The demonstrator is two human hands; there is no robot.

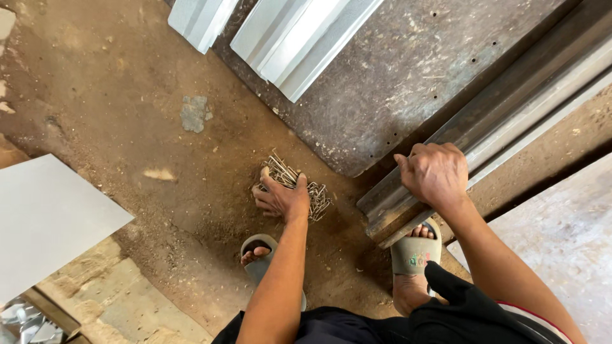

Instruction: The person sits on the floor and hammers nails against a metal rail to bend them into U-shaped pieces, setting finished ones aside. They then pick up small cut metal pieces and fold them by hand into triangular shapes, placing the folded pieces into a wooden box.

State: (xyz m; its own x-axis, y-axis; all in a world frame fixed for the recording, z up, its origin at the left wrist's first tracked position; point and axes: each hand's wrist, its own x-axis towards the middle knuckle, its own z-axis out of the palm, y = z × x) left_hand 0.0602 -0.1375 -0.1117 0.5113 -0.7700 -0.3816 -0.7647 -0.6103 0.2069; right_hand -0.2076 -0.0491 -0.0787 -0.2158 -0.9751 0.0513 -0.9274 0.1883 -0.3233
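A heap of metal nails (313, 191) lies on the dirt floor just ahead of my feet. My left hand (279, 197) reaches down into the heap, its fingers curled around some of the nails. My right hand (433, 173) grips the near end of a long dark metal channel (510, 108) that runs from my right foot toward the upper right. Both of my feet wear grey sandals (411, 253), and the end of the channel rests by the right one.
Two white profiled metal sheets (293, 38) lie at the top on a dusty grey board (408, 70). A flat white panel (44, 216) sits at the left. A pale concrete slab (561, 242) is at the right.
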